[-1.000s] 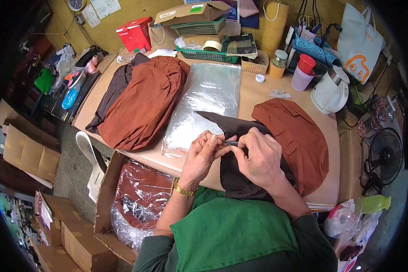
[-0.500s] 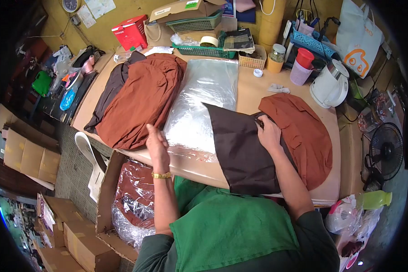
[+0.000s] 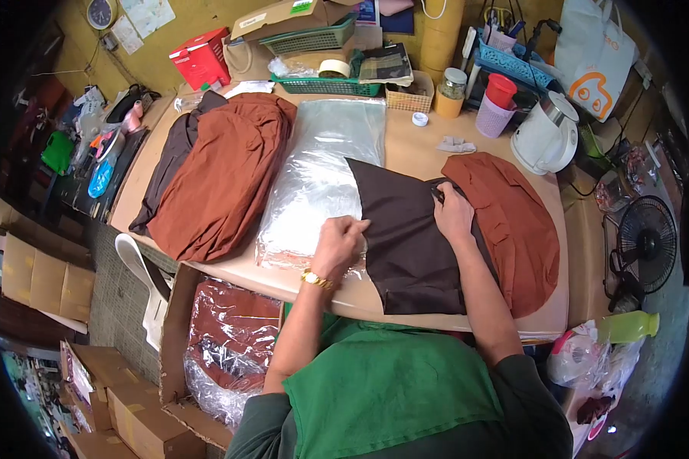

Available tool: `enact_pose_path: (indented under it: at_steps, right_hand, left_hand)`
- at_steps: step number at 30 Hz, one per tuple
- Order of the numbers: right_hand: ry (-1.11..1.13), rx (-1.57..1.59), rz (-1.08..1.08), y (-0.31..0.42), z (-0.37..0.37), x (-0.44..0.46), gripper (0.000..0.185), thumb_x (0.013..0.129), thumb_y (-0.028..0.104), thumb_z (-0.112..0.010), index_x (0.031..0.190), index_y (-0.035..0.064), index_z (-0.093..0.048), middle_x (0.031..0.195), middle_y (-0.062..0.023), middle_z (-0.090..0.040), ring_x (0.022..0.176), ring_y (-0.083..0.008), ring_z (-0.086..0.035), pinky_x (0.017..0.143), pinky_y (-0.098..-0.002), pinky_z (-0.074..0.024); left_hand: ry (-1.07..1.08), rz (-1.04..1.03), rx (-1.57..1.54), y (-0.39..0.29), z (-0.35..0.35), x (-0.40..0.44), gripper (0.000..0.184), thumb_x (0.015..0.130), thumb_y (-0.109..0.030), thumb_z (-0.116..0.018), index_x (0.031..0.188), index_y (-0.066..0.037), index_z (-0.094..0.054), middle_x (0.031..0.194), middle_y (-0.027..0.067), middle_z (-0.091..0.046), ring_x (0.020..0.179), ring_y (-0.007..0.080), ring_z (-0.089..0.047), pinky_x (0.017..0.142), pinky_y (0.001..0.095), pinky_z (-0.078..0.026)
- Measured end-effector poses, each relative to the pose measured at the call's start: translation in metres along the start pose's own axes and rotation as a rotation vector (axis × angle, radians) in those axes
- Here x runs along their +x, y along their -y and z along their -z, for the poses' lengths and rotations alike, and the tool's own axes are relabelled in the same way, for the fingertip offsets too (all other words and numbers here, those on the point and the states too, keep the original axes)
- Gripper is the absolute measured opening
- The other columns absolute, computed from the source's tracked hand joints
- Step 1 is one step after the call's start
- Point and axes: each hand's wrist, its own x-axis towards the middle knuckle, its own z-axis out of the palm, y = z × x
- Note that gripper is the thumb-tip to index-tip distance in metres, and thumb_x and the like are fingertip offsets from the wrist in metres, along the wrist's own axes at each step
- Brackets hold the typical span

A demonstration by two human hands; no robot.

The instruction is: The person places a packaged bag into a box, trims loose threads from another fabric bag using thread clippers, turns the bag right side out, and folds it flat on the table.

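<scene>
A dark brown piece of fabric (image 3: 409, 252) lies over the front of the table, one pointed corner toward the back. My left hand (image 3: 338, 246), a gold watch on its wrist, is closed at the fabric's left edge, the fingertips pinching it. At the fabric's upper right, my right hand (image 3: 453, 213) grips a bunched part of it. Partly beneath and to the right sits a folded rust-brown garment (image 3: 513, 237). A stack of clear plastic bags (image 3: 321, 161) lies left of the fabric, partly behind my left hand.
Rust-brown garments (image 3: 214, 176) are piled on the table's left. Below the front edge stands an open cardboard box (image 3: 174, 336) with plastic-wrapped garments. Green baskets (image 3: 321, 86), a white kettle (image 3: 545, 138) and a red cup (image 3: 501, 90) line the back. A fan (image 3: 641, 241) stands right.
My left hand has moved right from beside the garment pile to the dark fabric's left edge and closed there. My right hand stays on the fabric. The view has shifted slightly.
</scene>
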Motion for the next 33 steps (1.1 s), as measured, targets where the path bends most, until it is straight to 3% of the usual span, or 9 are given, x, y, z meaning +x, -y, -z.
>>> enact_pose_path:
  at_steps: [1,6,12,16,17,21,28,30,33]
  right_hand:
    - [-0.019,-0.016,0.000,-0.003,0.000,0.003,0.017,0.085,0.011,-0.065,0.097,0.0072,-0.054,0.090,-0.0137,-0.068,0.085,-0.0357,-0.065,0.072,-0.0470,-0.0500]
    - [-0.026,-0.039,-0.039,-0.003,0.000,0.010,0.017,0.085,0.012,-0.065,0.096,0.0070,-0.054,0.089,-0.0136,-0.068,0.085,-0.0355,-0.065,0.072,-0.0473,-0.0501]
    - [-0.022,-0.038,-0.059,-0.005,-0.001,0.009,0.017,0.085,0.014,-0.065,0.096,0.0076,-0.054,0.090,-0.0138,-0.068,0.085,-0.0357,-0.065,0.073,-0.0478,-0.0498]
    - [-0.021,-0.025,-0.055,-0.005,-0.001,0.009,0.017,0.086,0.015,-0.065,0.097,0.0079,-0.054,0.090,-0.0140,-0.068,0.086,-0.0359,-0.065,0.073,-0.0476,-0.0496]
    - [-0.020,-0.018,-0.057,-0.006,0.000,0.009,0.017,0.086,0.016,-0.065,0.097,0.0080,-0.054,0.090,-0.0140,-0.068,0.086,-0.0359,-0.065,0.073,-0.0475,-0.0495]
    - [-0.007,-0.014,-0.074,-0.006,0.000,0.010,0.018,0.086,0.016,-0.065,0.098,0.0081,-0.055,0.090,-0.0139,-0.068,0.087,-0.0357,-0.065,0.074,-0.0474,-0.0493]
    - [-0.013,-0.001,-0.096,0.000,0.004,0.010,0.018,0.087,0.017,-0.065,0.100,0.0076,-0.058,0.088,-0.0160,-0.068,0.086,-0.0369,-0.065,0.074,-0.0472,-0.0492]
    - [-0.018,0.009,-0.098,-0.001,0.004,0.009,0.017,0.088,0.018,-0.064,0.100,0.0073,-0.059,0.087,-0.0184,-0.068,0.086,-0.0382,-0.065,0.073,-0.0469,-0.0491]
    - [-0.022,0.027,-0.092,-0.005,0.003,0.010,0.017,0.088,0.019,-0.064,0.099,0.0069,-0.060,0.086,-0.0189,-0.068,0.086,-0.0386,-0.065,0.073,-0.0472,-0.0492]
  left_hand:
    - [-0.100,-0.151,0.030,0.005,0.010,-0.005,0.029,0.091,-0.024,-0.062,0.084,0.003,-0.068,0.067,0.0095,-0.064,0.064,0.0150,-0.057,0.061,0.0321,-0.047]
    - [-0.433,0.002,-0.128,0.036,0.090,-0.021,0.048,0.099,-0.037,-0.053,0.067,-0.002,-0.061,0.056,0.0008,-0.053,0.053,0.0073,-0.041,0.049,0.0273,-0.032]
    - [-0.201,-0.063,-0.482,-0.006,0.032,-0.008,0.045,0.095,-0.033,-0.062,0.124,0.000,-0.052,0.094,0.0064,-0.064,0.061,0.0121,-0.060,0.053,0.0238,-0.045]
    - [0.042,-0.139,-0.055,-0.010,-0.018,0.007,0.033,0.090,-0.017,-0.068,0.110,0.008,-0.062,0.071,0.0046,-0.063,0.060,0.0108,-0.057,0.054,0.0261,-0.045]
    - [-0.052,-0.205,-0.134,-0.002,-0.027,0.008,0.020,0.088,-0.012,-0.069,0.089,0.008,-0.066,0.062,0.0013,-0.058,0.055,0.0082,-0.051,0.051,0.0255,-0.042]
    - [-0.026,-0.097,-0.092,0.004,0.002,-0.006,0.021,0.089,-0.007,-0.065,0.071,0.001,-0.058,0.063,-0.0015,-0.054,0.052,0.0050,-0.044,0.046,0.0244,-0.037]
    - [-0.235,-0.149,-0.417,-0.012,-0.014,-0.007,0.036,0.085,-0.022,-0.074,0.105,0.002,-0.055,0.077,0.0050,-0.062,0.063,0.0109,-0.057,0.056,0.0287,-0.048]
    - [-0.183,-0.352,0.068,-0.008,-0.019,0.005,0.030,0.085,-0.023,-0.075,0.089,0.001,-0.058,0.069,0.0035,-0.060,0.059,0.0101,-0.053,0.054,0.0281,-0.045]
    - [0.028,-0.192,0.181,-0.003,-0.012,0.008,0.033,0.085,-0.022,-0.075,0.071,0.001,-0.057,0.059,0.0016,-0.056,0.054,0.0083,-0.047,0.050,0.0274,-0.041]
